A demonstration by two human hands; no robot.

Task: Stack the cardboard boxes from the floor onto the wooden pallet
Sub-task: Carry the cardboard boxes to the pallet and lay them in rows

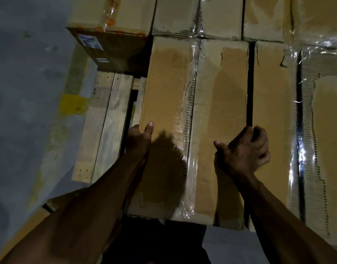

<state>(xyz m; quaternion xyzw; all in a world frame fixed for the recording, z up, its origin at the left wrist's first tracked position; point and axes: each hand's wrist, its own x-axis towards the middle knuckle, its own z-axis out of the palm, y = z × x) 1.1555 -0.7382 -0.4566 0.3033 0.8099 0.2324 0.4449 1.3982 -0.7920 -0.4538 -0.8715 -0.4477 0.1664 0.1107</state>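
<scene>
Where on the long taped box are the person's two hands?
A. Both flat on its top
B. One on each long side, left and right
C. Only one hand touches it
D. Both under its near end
B: the left hand holds the left edge of the long taped box, thumb on top, while the right hand curls over its right edge at the dark gap.

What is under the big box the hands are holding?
Wooden pallet slats show left of the box. The left hand and right hand grip its sides. Directly beneath is covered.
</scene>
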